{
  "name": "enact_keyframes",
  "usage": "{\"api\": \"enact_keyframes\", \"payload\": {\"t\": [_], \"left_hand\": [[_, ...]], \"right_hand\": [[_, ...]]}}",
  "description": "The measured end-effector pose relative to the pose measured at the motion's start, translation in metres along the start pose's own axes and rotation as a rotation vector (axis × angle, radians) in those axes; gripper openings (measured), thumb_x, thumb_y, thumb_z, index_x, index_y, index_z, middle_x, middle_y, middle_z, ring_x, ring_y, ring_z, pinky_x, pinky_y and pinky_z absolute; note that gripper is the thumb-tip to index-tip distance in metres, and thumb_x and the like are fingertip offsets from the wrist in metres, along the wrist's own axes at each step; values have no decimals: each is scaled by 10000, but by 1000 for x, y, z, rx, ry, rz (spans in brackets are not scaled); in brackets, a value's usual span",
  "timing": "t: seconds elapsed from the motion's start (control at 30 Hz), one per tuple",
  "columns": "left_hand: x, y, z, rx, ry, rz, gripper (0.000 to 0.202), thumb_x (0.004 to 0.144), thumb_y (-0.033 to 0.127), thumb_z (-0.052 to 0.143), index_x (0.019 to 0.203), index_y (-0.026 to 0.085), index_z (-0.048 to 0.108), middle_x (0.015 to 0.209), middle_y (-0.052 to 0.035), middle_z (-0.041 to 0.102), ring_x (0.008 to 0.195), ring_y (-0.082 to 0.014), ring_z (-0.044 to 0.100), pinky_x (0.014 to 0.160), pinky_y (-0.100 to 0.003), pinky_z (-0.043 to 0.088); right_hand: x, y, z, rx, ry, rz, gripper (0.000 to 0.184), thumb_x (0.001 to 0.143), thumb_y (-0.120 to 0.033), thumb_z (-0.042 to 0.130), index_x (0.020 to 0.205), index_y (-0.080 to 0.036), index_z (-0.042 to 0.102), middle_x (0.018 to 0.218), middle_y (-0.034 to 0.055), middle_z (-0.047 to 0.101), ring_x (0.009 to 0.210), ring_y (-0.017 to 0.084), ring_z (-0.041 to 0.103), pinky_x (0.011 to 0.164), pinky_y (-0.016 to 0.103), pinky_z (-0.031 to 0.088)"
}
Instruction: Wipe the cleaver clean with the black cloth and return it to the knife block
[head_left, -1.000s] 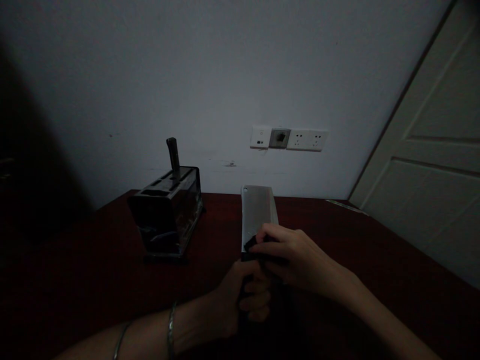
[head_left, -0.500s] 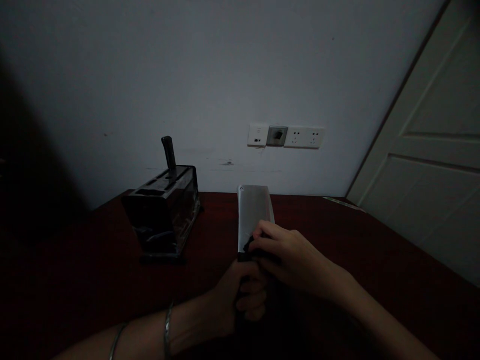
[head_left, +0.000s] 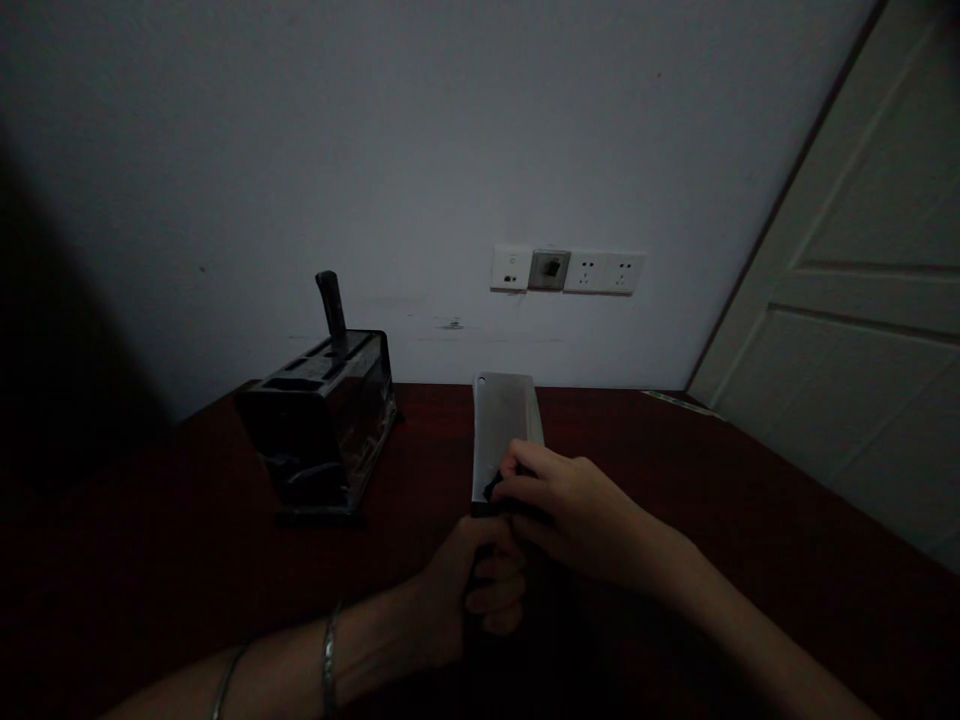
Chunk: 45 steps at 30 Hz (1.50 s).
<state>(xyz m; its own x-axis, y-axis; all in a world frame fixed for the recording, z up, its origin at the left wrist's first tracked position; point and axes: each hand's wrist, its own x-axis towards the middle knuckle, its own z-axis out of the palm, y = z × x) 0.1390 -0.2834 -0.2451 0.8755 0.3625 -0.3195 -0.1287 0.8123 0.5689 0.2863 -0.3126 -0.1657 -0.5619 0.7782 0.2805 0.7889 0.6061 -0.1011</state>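
Observation:
My left hand is closed round the dark handle of a cleaver, whose broad silver blade points away from me over the dark red table. My right hand rests on the near end of the blade, fingers pinched on a small dark thing against the steel that I cannot make out. A black knife block stands to the left of the blade, with one knife handle sticking up from a slot.
A white wall rises behind the table, with a row of sockets and a switch. A pale panelled door stands at the right. The left side of the scene is in deep shadow.
Hands and cleaver have kept their pose; the whole view has drifted slightly left and down as my head moved.

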Motion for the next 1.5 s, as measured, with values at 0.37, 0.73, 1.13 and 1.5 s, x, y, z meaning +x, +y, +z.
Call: {"api": "enact_keyframes", "payload": {"t": [0.37, 0.73, 1.13, 1.5], "left_hand": [[3, 19, 1, 37, 28, 112, 303, 682, 223, 440, 411, 182, 311, 308, 76, 238, 257, -33, 190, 306, -172, 165], [0, 33, -2, -14, -139, 298, 163, 702, 296, 414, 641, 162, 483, 434, 76, 300, 289, -45, 211, 313, -182, 241], [-4, 34, 3, 191, 35, 544, 168, 784, 285, 479, 673, 160, 462, 464, 75, 378, 279, -29, 288, 291, -154, 243], [-2, 14, 16, 581, 377, 616, 365, 780, 417, 463, 563, 126, 508, 359, 15, 467, 272, -65, 385, 288, -164, 247]], "right_hand": [[2, 9, 7, -231, 195, 61, 166, 770, -195, 509, 896, -173, 615, 916, 69, 516, 790, 156, 466, 515, 224, 337], [0, 9, 2, -334, 207, 125, 151, 753, -188, 507, 871, -163, 598, 917, 65, 527, 796, 158, 458, 463, 218, 254], [-1, 11, -5, -362, 296, 172, 175, 785, -217, 470, 911, -165, 579, 931, 73, 531, 814, 175, 499, 492, 234, 339], [-3, 14, -10, 140, 521, 17, 175, 784, -179, 511, 955, -166, 543, 846, 41, 533, 755, 137, 532, 649, 275, 453]]}}
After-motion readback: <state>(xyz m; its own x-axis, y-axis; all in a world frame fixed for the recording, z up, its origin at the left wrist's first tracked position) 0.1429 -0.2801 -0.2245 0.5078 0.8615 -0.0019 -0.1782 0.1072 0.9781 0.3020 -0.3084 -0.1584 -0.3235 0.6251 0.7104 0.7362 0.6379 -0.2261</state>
